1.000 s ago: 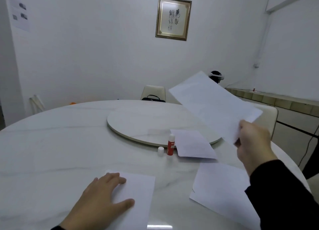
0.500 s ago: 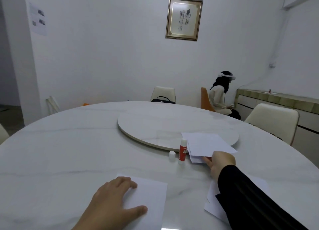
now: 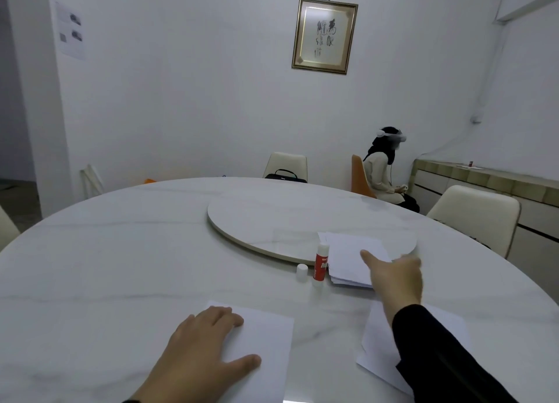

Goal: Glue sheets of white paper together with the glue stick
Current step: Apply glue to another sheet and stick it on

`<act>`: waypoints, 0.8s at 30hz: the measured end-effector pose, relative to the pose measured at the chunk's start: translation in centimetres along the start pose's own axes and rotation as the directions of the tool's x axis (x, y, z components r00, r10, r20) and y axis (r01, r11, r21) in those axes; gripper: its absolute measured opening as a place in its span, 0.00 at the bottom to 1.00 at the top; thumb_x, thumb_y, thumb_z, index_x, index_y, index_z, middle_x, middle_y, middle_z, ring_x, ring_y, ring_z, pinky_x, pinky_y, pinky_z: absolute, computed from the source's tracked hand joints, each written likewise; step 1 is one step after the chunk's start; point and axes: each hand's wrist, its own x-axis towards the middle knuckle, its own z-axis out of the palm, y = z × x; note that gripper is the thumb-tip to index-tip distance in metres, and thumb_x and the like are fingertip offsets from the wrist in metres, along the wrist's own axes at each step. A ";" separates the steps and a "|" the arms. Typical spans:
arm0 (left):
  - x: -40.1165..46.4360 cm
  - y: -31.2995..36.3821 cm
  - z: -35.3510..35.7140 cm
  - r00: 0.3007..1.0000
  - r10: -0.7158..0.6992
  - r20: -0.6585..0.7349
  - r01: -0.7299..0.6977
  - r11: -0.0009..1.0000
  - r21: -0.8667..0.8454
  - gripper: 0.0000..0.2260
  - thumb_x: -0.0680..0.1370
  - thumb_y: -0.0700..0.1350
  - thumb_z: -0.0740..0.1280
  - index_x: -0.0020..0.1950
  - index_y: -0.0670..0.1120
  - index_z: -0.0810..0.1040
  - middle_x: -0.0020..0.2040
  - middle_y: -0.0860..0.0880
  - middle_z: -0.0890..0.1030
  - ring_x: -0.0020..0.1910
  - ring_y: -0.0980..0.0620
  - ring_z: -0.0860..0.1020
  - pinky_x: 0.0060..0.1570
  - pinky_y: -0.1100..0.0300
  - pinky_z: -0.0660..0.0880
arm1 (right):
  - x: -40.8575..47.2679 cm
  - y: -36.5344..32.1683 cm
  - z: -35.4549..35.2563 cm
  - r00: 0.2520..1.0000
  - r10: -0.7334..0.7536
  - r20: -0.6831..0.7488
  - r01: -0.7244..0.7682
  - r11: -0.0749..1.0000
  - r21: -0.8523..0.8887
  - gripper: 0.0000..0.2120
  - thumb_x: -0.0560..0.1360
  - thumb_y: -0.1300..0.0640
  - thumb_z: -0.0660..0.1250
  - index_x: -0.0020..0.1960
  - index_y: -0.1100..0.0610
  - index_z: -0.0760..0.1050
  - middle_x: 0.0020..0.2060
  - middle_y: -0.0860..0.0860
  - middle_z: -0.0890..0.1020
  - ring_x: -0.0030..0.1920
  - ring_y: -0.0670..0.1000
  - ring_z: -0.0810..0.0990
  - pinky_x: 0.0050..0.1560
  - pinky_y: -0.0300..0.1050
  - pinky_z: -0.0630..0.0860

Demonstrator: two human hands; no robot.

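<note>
My left hand (image 3: 205,354) lies flat, fingers spread, on a white sheet (image 3: 266,351) at the table's near edge. My right hand (image 3: 393,277) reaches forward with straight fingers and rests on a small stack of white sheets (image 3: 351,257) that overlaps the turntable's rim. A red and white glue stick (image 3: 321,263) stands upright just left of that stack, uncapped, with its white cap (image 3: 302,272) on the table beside it. Another white sheet (image 3: 378,351) lies under my right sleeve.
The round white marble table (image 3: 106,266) carries a raised turntable (image 3: 272,221) in its middle. Cream chairs stand at the far side (image 3: 286,165) and at the right (image 3: 475,212). A person (image 3: 382,170) sits at the back right beside a low cabinet (image 3: 484,179).
My right hand brought the raised sheet down onto the stack by the glue stick and let it go, then slid onto the stack with fingers straight. My left hand stayed put.
</note>
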 end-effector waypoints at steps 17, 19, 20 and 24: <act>0.7 0.7 -0.5 0.986 0.082 0.144 -0.104 0.983 0.152 0.36 0.66 0.72 0.46 0.73 0.62 0.58 0.76 0.62 0.54 0.73 0.58 0.52 0.67 0.59 0.49 | -1.8 0.2 6.9 0.930 -0.279 0.241 0.333 0.915 -0.226 0.11 0.75 0.53 0.66 0.49 0.62 0.76 0.50 0.56 0.74 0.51 0.57 0.76 0.50 0.46 0.71; 1.4 1.0 -0.9 0.971 0.123 0.204 -0.161 0.971 0.179 0.28 0.75 0.66 0.53 0.74 0.62 0.57 0.77 0.60 0.52 0.74 0.58 0.52 0.70 0.59 0.50 | -2.4 -0.5 6.0 0.888 -0.358 0.288 0.402 0.909 -0.111 0.08 0.78 0.54 0.62 0.50 0.58 0.73 0.48 0.54 0.77 0.51 0.55 0.77 0.50 0.46 0.72; 2.0 1.1 -1.1 0.957 0.135 0.257 -0.183 0.967 0.175 0.26 0.77 0.62 0.56 0.74 0.62 0.56 0.78 0.60 0.51 0.75 0.57 0.51 0.72 0.58 0.50 | -2.9 -0.9 5.3 0.866 -0.377 0.327 0.416 0.908 -0.054 0.06 0.79 0.54 0.60 0.52 0.57 0.71 0.49 0.54 0.76 0.49 0.53 0.76 0.47 0.43 0.71; 4.0 1.5 -0.8 0.921 0.155 0.358 -0.181 0.983 0.041 0.21 0.80 0.47 0.57 0.72 0.63 0.62 0.78 0.58 0.50 0.77 0.56 0.50 0.74 0.59 0.50 | -4.2 -1.9 2.6 0.807 -0.387 0.446 0.458 0.887 -0.059 0.18 0.80 0.54 0.59 0.69 0.50 0.65 0.52 0.52 0.70 0.42 0.44 0.71 0.42 0.32 0.66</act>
